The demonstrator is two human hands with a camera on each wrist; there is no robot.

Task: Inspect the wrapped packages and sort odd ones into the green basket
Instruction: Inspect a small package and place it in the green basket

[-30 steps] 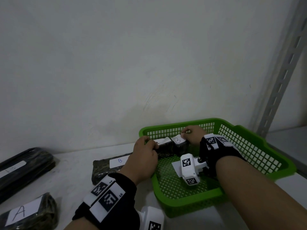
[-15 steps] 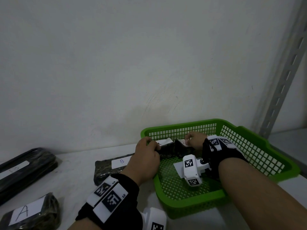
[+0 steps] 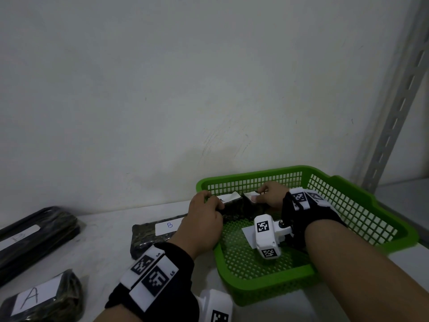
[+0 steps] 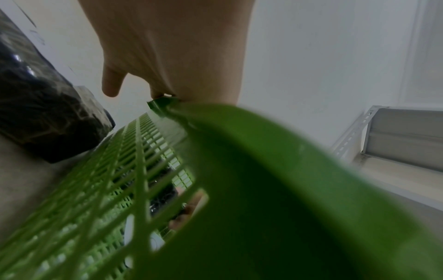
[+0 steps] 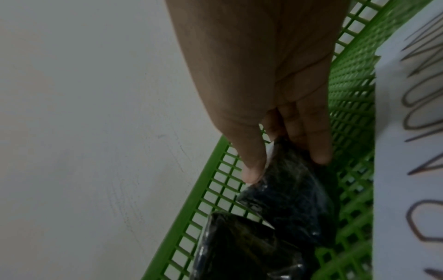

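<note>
Two small dark wrapped packages with white labels lie side by side in the far left corner of the green basket (image 3: 348, 205). My left hand (image 3: 209, 202) reaches over the basket's rim and grips the left package (image 3: 229, 202), thumb on top. My right hand (image 3: 260, 194) pinches the right package (image 3: 251, 204). In the right wrist view the thumb and fingers of that hand (image 5: 285, 166) clamp the right package (image 5: 292, 199), with the left package (image 5: 239, 246) below it. The left wrist view shows my palm (image 4: 167, 56) above the basket rim (image 4: 263, 170).
A white paper with handwriting (image 3: 247, 233) lies on the basket floor. On the table left of the basket are a dark package labelled B (image 3: 151, 235), a package labelled A (image 3: 41, 298) and a long black package (image 3: 34, 233). A slotted metal post (image 3: 394, 112) stands at the right.
My right hand has lowered its package a little, and the thumb now covers most of its label. The left hand and its package have hardly moved.
</note>
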